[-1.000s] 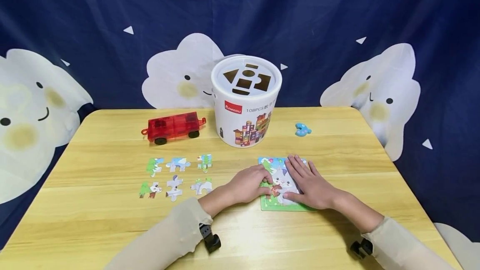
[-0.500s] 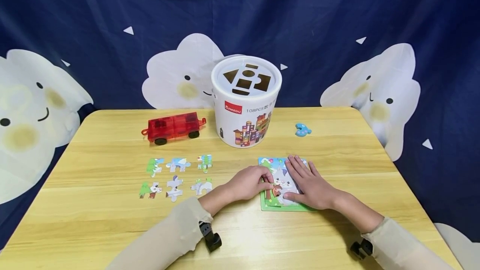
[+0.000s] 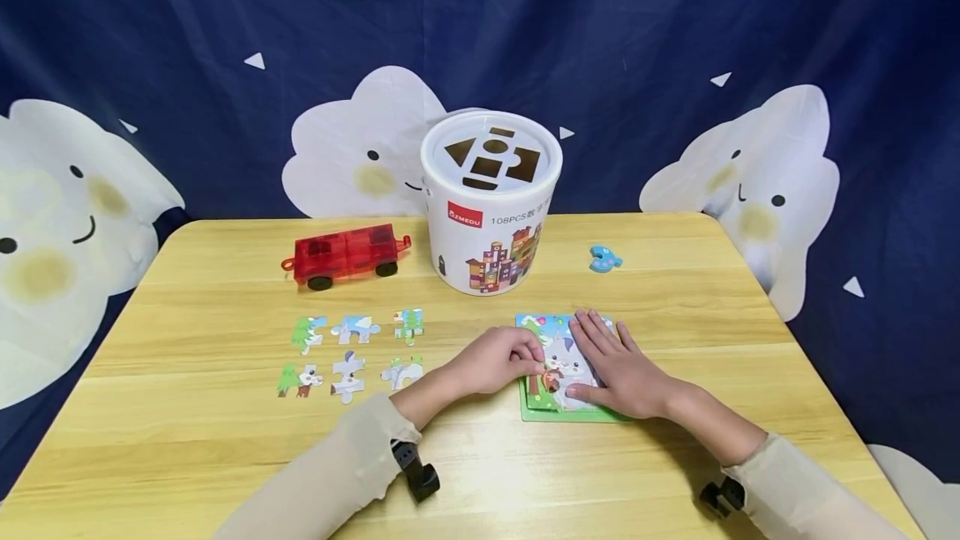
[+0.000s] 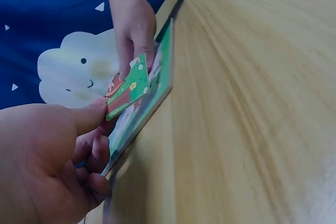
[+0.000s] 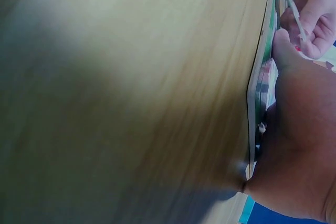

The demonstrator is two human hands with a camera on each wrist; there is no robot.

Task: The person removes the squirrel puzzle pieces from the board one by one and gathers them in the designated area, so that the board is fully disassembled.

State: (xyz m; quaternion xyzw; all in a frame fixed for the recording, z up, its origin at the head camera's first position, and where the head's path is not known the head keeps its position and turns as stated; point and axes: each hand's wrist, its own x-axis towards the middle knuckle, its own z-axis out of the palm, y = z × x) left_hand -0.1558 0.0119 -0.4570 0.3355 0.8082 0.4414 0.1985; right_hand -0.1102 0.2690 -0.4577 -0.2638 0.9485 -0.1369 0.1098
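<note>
My left hand (image 3: pixel 491 361) pinches a corner jigsaw piece (image 4: pixel 134 85), green with a brown tree trunk, between thumb and fingers. In the left wrist view the piece is tilted up off the puzzle board. That jigsaw board (image 3: pixel 573 416), with a green and blue rim and a grey animal picture, lies at the right of the table's middle. Flat across its right side rests my right hand (image 3: pixel 626 375), fingers straight, covering part of the picture. In the right wrist view the right hand (image 5: pixel 307 124) lies over the board's edge.
Several loose jigsaw pieces, including a tree piece (image 3: pixel 307 334) and a grey one (image 3: pixel 348 377), lie in two rows at left. Behind them stand a red toy wagon (image 3: pixel 348 254) and a white bucket (image 3: pixel 491 207). A small blue piece (image 3: pixel 604 259) lies at back right.
My left fingers have lifted the corner jigsaw piece from lying flat in the board to tilted up, and shifted it slightly. The right hand has stayed in place.
</note>
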